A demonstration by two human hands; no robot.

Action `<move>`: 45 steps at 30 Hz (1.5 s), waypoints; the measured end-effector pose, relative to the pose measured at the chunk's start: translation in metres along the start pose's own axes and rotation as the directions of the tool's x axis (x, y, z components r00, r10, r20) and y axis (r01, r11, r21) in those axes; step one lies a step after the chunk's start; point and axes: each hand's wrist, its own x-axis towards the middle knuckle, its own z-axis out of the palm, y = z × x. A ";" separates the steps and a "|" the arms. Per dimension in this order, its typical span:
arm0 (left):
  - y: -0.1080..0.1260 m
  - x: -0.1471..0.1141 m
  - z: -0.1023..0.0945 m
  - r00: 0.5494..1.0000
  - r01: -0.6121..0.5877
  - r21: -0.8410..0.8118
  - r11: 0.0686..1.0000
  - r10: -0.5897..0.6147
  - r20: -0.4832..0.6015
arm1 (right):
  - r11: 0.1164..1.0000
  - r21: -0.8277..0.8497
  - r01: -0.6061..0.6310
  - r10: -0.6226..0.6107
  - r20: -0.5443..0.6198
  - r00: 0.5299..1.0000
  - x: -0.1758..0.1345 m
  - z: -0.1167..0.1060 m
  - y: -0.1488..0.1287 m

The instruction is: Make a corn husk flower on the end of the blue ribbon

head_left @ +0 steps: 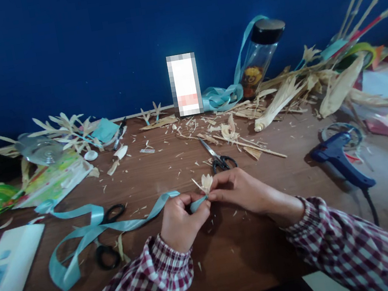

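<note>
My left hand (185, 219) is closed on a light-blue satin ribbon (93, 232), whose long tail curls across the table to the left. Between both hands stands a small cream flower (207, 183), apparently of dried husk, with the ribbon at its base. Thumb and fingers of my right hand (240, 190) pinch the flower at its base. Just beyond the right hand lie black-handled scissors (223, 160). A second pair of scissors (107, 256) sits partly under the ribbon tail. My fingertips hide where ribbon and flower meet.
A blue glue gun (343, 158) with its cord lies at the right. Behind are a tilted glass bottle (261, 57), dried husks (277, 99), and a glowing, blurred-out phone-shaped rectangle (185, 85). Scraps litter the table (167, 162). A white power strip (14, 275) stands at the left.
</note>
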 end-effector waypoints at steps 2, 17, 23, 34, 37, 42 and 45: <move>-0.001 0.000 0.000 1.000 -0.020 0.045 0.999 0.020 -0.012 | 1.000 -0.015 0.001 -0.001 -0.039 0.999 0.000 0.001 0.001; 0.005 0.006 -0.024 0.948 -0.303 0.364 0.881 0.318 0.020 | 0.998 -0.043 -0.045 0.044 -0.012 0.999 -0.001 -0.007 -0.001; 0.006 0.002 -0.021 0.949 -0.292 0.396 0.871 0.316 0.006 | 0.993 -0.084 -0.077 0.077 -0.004 0.997 0.000 -0.007 -0.003; 0.002 0.002 -0.016 0.930 -0.331 0.370 0.868 0.366 -0.025 | 1.000 -0.026 -0.016 0.014 -0.080 0.997 0.000 -0.004 -0.005; 0.000 0.002 -0.016 0.933 -0.316 0.377 0.870 0.358 -0.045 | 0.992 0.119 -0.031 0.037 -0.048 0.998 0.001 -0.004 -0.001; 0.000 0.002 -0.017 0.938 -0.298 0.390 0.871 0.343 -0.048 | 0.985 0.144 -0.092 0.098 -0.032 0.995 0.001 -0.005 0.003; 0.001 0.002 -0.016 0.933 -0.306 0.393 0.867 0.355 -0.056 | 0.988 0.117 -0.097 0.101 -0.030 0.994 0.002 -0.006 0.002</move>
